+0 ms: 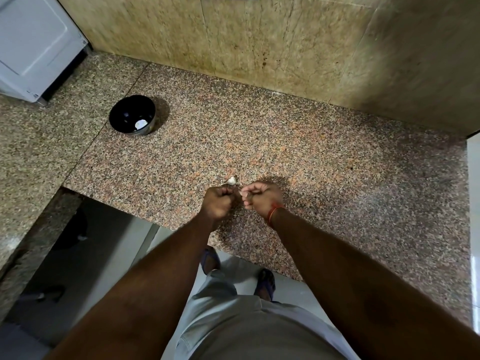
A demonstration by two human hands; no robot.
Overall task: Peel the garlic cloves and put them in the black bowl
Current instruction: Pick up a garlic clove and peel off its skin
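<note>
Pinching something small and hidden between curled fingers, the left hand (217, 203) and right hand (259, 198) work above the counter (324, 165) (a garlic clove (231, 181) just beyond looks light, firm, papery-skinned, best gripped at its tapered tip).

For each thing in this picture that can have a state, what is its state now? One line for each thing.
black bowl: upright on the counter, a white piece lying inside.
garlic clove: lying on the counter just beyond the hands, apparently unpeeled.
left hand: fingers curled, pinching something small that is mostly hidden.
right hand: fingers curled, pinching something small and pale at the fingertips.
counter: bears the bowl and the clove.
</note>
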